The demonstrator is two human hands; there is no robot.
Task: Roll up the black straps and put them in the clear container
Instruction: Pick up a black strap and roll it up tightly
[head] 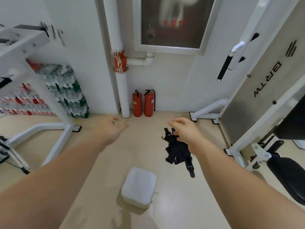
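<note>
A loose pile of black straps lies on the beige floor, right of centre. One strap end trails toward me. The clear container stands on the floor nearer to me, left of the pile; it looks whitish and blurred. My right hand hovers over the far part of the pile, fingers curled and apart, holding nothing. My left hand is stretched out over bare floor to the left, fingers apart, also holding nothing.
Two red fire extinguishers stand by a white pipe at the wall. White gym machine frames flank the floor at left and right. Stacked bottled-water packs sit at left. A thin white cable runs along the floor.
</note>
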